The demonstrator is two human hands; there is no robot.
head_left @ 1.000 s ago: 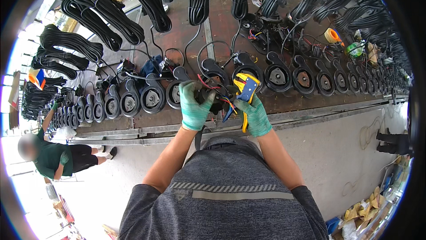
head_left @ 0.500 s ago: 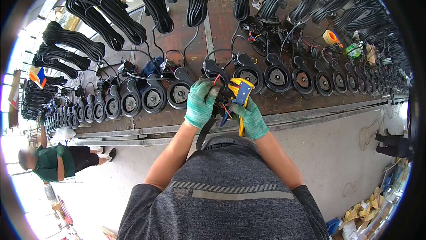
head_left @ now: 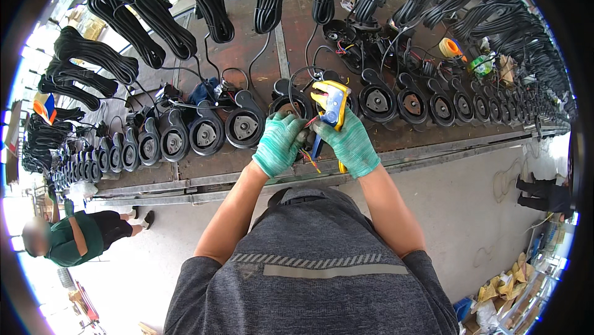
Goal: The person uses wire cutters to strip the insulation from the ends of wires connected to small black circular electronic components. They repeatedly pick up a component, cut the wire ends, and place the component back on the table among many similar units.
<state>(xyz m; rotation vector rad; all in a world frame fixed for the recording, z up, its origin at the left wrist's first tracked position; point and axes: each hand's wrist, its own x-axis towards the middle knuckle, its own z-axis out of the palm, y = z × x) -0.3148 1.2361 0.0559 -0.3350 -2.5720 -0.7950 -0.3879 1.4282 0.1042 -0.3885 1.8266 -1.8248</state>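
Both hands wear green knit gloves and meet just above the near edge of the table [head_left: 247,56]. From the head view, the right hand [head_left: 349,143] is closed around a yellow and blue wire stripper [head_left: 331,104], its yellow head pointing up and away from the person, its blue and yellow handles running down through the palm. The left hand [head_left: 279,143] is closed too, pinching a bundle of thin coloured wires [head_left: 311,160] (red and yellow strands show below the fingers) right beside the tool; the two gloves touch or nearly touch. Whether the stripper's jaws already bite on a strand is hard to tell, since the fingers cover that spot.

Behind the hands, on the brown table, stands a long curved row of black round housings [head_left: 244,126], each tilted on edge with a pale hub at its centre, running from the far left rim to the far right rim. One such housing [head_left: 291,104] sits directly behind the left hand, with a black cable looping up from it. Coils of black cable [head_left: 154,19] lie in bundles along the far side of the table. A roll of orange tape [head_left: 450,48] rests near the right end, among loose wires.

On the concrete floor at lower left, another person in a green shirt [head_left: 74,239] crouches near the table's end, well apart from the hands.
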